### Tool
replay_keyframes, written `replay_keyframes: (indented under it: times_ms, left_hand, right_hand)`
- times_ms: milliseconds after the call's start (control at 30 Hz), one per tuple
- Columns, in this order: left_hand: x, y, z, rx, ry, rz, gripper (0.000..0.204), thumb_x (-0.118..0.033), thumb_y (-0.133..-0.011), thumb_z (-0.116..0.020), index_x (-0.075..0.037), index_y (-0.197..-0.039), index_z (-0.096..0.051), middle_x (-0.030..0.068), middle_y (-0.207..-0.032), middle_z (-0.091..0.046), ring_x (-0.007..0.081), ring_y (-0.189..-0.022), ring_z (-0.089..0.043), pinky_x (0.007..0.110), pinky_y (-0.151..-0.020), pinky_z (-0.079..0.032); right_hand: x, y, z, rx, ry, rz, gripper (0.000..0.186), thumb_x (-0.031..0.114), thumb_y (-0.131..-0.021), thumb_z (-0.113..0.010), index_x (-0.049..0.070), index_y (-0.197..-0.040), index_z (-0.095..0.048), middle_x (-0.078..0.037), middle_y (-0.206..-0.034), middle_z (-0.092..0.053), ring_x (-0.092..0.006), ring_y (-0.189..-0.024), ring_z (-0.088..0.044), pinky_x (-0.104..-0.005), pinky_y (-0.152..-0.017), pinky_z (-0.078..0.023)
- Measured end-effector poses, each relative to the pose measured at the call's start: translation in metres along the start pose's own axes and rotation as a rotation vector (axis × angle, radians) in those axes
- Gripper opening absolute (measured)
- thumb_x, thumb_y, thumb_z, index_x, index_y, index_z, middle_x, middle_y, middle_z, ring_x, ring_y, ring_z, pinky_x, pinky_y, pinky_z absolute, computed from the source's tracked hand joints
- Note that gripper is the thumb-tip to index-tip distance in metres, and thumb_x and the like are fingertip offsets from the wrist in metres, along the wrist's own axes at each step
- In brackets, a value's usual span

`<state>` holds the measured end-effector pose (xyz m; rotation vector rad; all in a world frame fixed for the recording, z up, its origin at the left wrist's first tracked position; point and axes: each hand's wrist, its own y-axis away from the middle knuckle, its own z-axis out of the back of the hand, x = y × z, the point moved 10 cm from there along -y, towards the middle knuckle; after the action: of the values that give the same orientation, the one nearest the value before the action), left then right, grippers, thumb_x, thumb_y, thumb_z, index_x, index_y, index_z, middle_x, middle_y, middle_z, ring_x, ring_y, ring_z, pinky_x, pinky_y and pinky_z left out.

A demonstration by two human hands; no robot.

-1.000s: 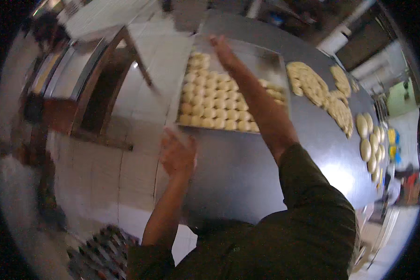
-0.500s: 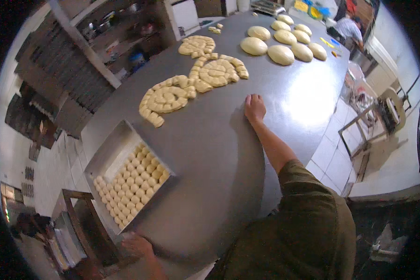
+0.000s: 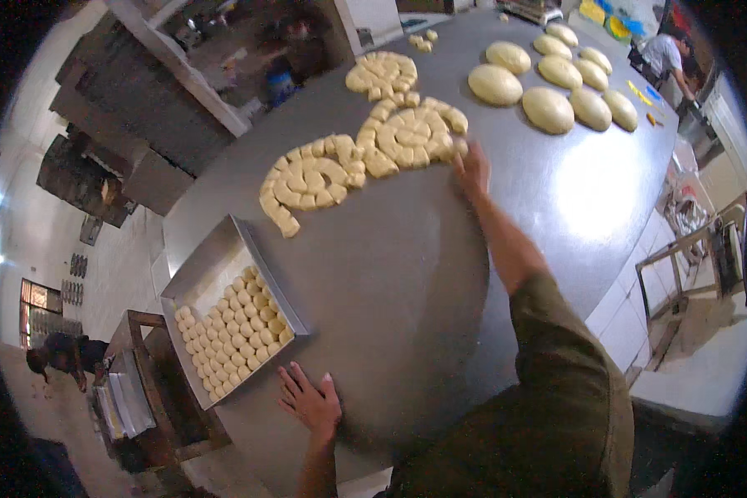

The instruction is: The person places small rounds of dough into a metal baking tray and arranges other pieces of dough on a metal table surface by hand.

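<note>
My right hand [image 3: 471,172] reaches over the table to the near right end of a coil of cut dough [image 3: 407,137]. Its fingers are closed at a small piece of dough [image 3: 459,148] there, slightly blurred. Left of that coil lies a second spiral of cut dough [image 3: 307,181], and a third, smaller round [image 3: 383,75] sits farther back. My left hand [image 3: 314,405] is open with spread fingers and holds nothing. It is near the table edge, beside the near right corner of a metal tray [image 3: 255,241]. Rows of small dough balls [image 3: 234,334] fill the tray's near part.
Several large smooth dough mounds [image 3: 548,109] sit at the far right of the steel table [image 3: 373,307]. Yellow and blue tools [image 3: 643,93] lie beyond them. A wooden stand [image 3: 168,390] is left of the tray. Other people [image 3: 666,58] are at far right and lower left.
My right hand has moved forward from bare tabletop to the dough coil's end. My left hand has come up and right from the tray's near corner, fingers spreading. The view has shifted slightly.
</note>
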<state>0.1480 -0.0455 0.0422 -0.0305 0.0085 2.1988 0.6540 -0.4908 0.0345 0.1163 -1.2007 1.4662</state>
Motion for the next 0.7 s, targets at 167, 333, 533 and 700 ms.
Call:
replay_keyframes:
  times_ms: [167, 333, 533, 700]
  left_hand:
    - [-0.003, 0.004, 0.009, -0.128, 0.26, -0.081, 0.08, -0.051, -0.102, -0.057, -0.006, -0.164, -0.033, 0.024, -0.166, -0.034, 0.04, -0.146, -0.043, 0.059, -0.119, -0.03]
    - [0.007, -0.002, 0.009, -0.079, 1.417, 0.269, 0.067, -0.051, -0.107, -0.057, 0.004, -0.145, -0.053, 0.0149, -0.113, -0.063, 0.0256, -0.103, -0.063, 0.036, -0.095, -0.051]
    - [0.195, 0.067, -0.03, -0.236, 1.02, 0.146, 0.06, -0.052, -0.109, -0.054, 0.004, -0.128, -0.064, 0.004, -0.086, -0.063, 0.0162, -0.076, -0.058, 0.031, -0.076, -0.053]
    - [0.077, 0.116, 0.028, 0.409, 1.596, 0.002, 0.061, -0.056, -0.107, -0.054, -0.001, -0.132, -0.065, 0.0117, -0.115, -0.07, 0.0181, -0.095, -0.062, 0.034, -0.086, -0.052]
  right_hand:
    - [0.065, 0.12, -0.007, 0.177, -0.586, -0.52, 0.024, 0.026, -0.099, -0.072, 0.007, -0.112, -0.065, -0.009, -0.094, -0.072, -0.0219, -0.078, -0.069, -0.0371, -0.067, -0.055]
    - [0.366, 0.381, 0.026, 1.308, -0.159, 0.298, 0.031, 0.04, -0.094, -0.071, 0.015, -0.111, -0.075, -0.016, -0.101, -0.077, -0.0361, -0.086, -0.074, -0.0499, -0.076, -0.058]
    - [0.285, 0.362, 0.115, 0.91, -0.177, -0.061, 0.033, 0.042, -0.098, -0.072, 0.013, -0.115, -0.078, -0.017, -0.088, -0.077, -0.0281, -0.079, -0.075, -0.0421, -0.071, -0.058]
    - [0.366, 0.394, 0.169, 1.174, -0.273, 0.256, 0.051, 0.028, -0.094, -0.077, 0.014, -0.141, -0.064, -0.019, -0.092, -0.074, -0.0381, -0.078, -0.072, -0.046, -0.069, -0.058]
